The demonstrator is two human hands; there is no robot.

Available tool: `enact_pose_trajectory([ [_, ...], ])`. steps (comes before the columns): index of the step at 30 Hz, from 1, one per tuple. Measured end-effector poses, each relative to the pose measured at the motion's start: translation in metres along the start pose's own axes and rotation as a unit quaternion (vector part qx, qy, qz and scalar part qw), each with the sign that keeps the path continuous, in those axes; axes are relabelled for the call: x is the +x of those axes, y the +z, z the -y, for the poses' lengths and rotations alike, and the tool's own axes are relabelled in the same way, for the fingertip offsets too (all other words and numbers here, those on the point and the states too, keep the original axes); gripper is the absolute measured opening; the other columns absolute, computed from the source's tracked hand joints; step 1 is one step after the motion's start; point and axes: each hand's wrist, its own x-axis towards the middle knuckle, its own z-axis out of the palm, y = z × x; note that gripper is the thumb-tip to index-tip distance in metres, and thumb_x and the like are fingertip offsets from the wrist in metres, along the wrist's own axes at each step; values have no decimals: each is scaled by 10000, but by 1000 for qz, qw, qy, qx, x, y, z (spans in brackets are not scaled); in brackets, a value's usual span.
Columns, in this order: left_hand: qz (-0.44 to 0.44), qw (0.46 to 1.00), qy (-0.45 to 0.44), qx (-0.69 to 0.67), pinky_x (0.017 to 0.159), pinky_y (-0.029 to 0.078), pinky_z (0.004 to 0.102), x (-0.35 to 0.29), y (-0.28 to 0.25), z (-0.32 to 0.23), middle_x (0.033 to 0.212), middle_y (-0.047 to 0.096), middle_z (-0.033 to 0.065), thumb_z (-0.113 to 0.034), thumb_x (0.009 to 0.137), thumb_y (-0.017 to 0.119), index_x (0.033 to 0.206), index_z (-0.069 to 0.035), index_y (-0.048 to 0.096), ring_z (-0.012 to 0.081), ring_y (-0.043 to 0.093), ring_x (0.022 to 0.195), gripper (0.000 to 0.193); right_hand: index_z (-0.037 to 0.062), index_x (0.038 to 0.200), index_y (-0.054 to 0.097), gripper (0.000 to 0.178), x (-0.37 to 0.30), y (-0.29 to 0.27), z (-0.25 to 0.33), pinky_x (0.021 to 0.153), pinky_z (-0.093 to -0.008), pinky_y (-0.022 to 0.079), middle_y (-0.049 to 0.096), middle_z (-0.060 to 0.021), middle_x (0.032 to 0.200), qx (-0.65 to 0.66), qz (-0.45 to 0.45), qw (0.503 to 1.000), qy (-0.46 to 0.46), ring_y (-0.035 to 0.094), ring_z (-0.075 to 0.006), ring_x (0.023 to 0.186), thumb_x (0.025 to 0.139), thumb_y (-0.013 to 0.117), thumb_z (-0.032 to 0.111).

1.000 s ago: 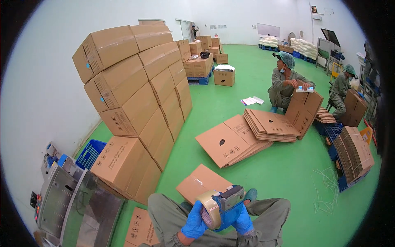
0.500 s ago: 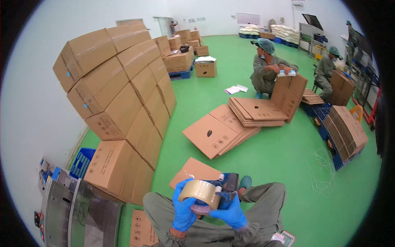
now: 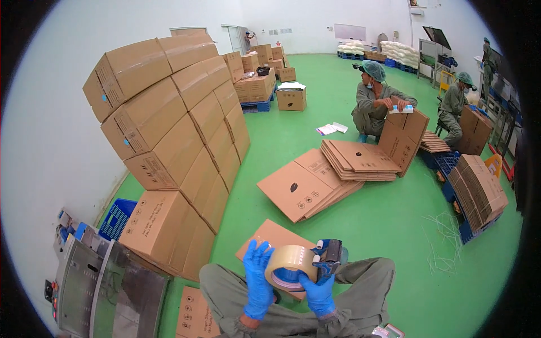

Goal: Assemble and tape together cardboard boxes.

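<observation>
Blue gloves (image 3: 257, 301) cover both my hands, as I look down from my head. With my right hand (image 3: 320, 296) I hold the tape gun (image 3: 333, 253), and my thumb is on the low edge of the tape (image 3: 297, 255). The tape is a fat, see-through brown roll at the left side of the tape gun, up between my knees. My left hand (image 3: 258, 276) is wide, fingers up and loose, just beside the tape. I cannot tell if it touches. Blue shows in the hole of the tape, but I cannot tell if the tape sits all the way on.

To do this well, I think my right hand should grip firmly, since the tape looks big and may tip. My left hand should press the side flat and even, so the tape can spin straight. My fingers should stay off any sharp edge.

Below, a flat box (image 3: 267, 231) lies on the green floor (image 3: 389, 219). A tall stack of boxes (image 3: 169, 118) stands to my left. Past the flat box is a pile of cardboard (image 3: 287, 183), and a co-worker (image 3: 369, 107) squats behind it.
</observation>
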Motion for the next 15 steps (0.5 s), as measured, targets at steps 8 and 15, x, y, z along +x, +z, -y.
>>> enact_pose_trajectory([
  [8,283,891,-279,217,932,460,302,42,-38,-47,1162,626,86,-89,852,648,1236,-2,575,155,581,1080,400,-12,1468,163,975,26,-11,53,1074,-349,331,367,-99,1413,9,219,975,27,407,-207,1278,607,617,-59],
  [15,350,863,-79,355,923,487,320,18,-39,-56,1221,594,103,-74,802,715,1294,16,502,187,587,1078,544,34,1485,145,988,14,-13,46,1059,-354,366,358,-104,1425,78,195,976,61,411,-210,1281,627,625,-60],
])
